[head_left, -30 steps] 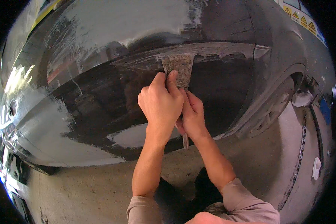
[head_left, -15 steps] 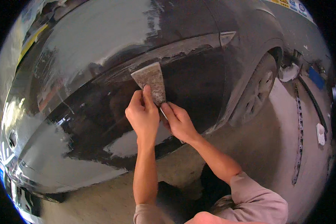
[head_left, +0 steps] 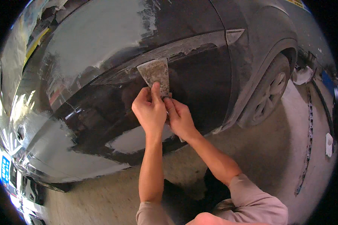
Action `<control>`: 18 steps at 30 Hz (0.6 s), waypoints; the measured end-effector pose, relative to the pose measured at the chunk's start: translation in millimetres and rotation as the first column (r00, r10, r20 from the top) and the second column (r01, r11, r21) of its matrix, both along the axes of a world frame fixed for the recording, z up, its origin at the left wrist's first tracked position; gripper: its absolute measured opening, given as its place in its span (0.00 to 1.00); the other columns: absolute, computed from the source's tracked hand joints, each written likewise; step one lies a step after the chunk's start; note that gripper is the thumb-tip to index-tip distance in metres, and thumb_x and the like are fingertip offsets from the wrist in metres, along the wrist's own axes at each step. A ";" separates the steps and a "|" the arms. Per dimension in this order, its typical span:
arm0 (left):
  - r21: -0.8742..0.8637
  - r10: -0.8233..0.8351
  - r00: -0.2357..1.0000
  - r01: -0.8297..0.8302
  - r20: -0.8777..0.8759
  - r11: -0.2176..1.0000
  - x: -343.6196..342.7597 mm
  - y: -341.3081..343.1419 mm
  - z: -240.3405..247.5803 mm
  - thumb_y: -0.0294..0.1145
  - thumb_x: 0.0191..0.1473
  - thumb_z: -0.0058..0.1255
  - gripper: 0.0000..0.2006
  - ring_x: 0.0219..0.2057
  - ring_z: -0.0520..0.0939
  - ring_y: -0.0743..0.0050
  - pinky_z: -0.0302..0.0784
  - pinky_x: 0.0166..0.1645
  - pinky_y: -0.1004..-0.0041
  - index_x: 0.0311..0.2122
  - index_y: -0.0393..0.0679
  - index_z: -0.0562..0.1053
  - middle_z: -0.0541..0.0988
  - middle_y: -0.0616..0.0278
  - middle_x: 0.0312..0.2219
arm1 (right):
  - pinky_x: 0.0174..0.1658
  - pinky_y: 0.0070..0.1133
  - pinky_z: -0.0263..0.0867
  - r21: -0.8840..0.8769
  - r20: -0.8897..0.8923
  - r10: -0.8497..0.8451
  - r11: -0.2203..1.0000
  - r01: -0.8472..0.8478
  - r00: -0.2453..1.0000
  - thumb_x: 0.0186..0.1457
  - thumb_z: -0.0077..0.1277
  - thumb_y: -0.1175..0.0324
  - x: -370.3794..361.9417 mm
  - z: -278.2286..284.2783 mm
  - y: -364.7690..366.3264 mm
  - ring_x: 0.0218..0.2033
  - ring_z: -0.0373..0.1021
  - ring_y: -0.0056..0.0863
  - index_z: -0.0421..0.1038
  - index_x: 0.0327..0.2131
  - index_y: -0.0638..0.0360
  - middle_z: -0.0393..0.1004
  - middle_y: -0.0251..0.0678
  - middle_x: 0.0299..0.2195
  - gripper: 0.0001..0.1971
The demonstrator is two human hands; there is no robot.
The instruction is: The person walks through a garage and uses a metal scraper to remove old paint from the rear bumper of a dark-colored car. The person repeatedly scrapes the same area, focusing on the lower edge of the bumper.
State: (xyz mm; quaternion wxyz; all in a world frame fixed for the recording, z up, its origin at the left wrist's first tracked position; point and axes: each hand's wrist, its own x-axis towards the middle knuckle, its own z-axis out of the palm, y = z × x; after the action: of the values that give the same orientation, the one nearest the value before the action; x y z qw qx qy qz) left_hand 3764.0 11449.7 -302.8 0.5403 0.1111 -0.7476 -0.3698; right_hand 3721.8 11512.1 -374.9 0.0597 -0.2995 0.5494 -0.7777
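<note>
A putty knife (head_left: 156, 72) with a wide, stained blade points away from me, just in front of a car's dark side panel (head_left: 199, 78). My left hand (head_left: 150, 112) is closed on it, thumb flat on the blade's face. My right hand (head_left: 181, 122) is closed around its narrower lower part, close beside the left. Both hands cover most of the handle. Behind the blade, a scuffed grey strip (head_left: 199, 42) runs along the panel. A large patch of grey filler (head_left: 97, 35) spreads above left, with a smaller filler patch (head_left: 133, 140) below the hands. Whether the blade touches the panel, I cannot tell.
The car's rear or front wheel (head_left: 268, 93) stands at the right. A lamp assembly (head_left: 24, 159) is at the lower left. On the concrete floor (head_left: 101, 202), a long dark strip (head_left: 309, 142) and a small white object (head_left: 329, 145) lie at the right.
The view has shifted slightly, so the car appears farther right. My right fingers have moved up closer to the left thumb. Both hands keep hold of the putty knife.
</note>
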 end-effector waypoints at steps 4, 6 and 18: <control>-0.100 0.054 0.995 -0.044 0.090 0.994 -18.3 16.6 7.7 0.33 0.57 0.56 0.17 0.18 0.61 0.76 0.61 0.23 0.66 0.23 0.30 0.72 0.69 0.53 0.13 | 0.26 0.20 0.60 -0.152 0.125 0.092 0.986 -0.072 0.988 0.70 0.40 0.59 -15.6 2.0 18.7 0.22 0.64 0.18 0.72 0.38 0.64 0.70 0.29 0.22 0.17; -0.073 0.024 0.995 -0.017 0.093 0.997 -20.5 20.2 9.8 0.34 0.57 0.56 0.16 0.17 0.62 0.75 0.61 0.23 0.65 0.23 0.30 0.72 0.69 0.51 0.13 | 0.24 0.18 0.57 -0.172 0.146 0.117 0.981 -0.092 0.982 0.70 0.40 0.60 -18.3 4.1 23.1 0.20 0.62 0.15 0.72 0.37 0.62 0.68 0.26 0.20 0.16; 0.017 -0.325 0.938 0.326 0.119 0.945 -32.5 61.0 -22.8 0.36 0.57 0.57 0.14 0.20 0.76 0.70 0.69 0.26 0.69 0.29 0.32 0.76 0.77 0.55 0.18 | 0.13 0.14 0.50 -0.043 0.205 0.029 0.999 -0.020 0.978 0.69 0.41 0.53 -19.8 -12.8 103.8 0.12 0.58 0.12 0.69 0.33 0.53 0.64 0.22 0.16 0.16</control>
State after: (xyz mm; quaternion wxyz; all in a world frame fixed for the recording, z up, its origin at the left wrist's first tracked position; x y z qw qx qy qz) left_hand 3731.5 11510.7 -325.6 0.4259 0.0075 -0.7873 -0.4457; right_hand 3702.0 11615.9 -387.6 0.1196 -0.2255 0.5205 -0.8148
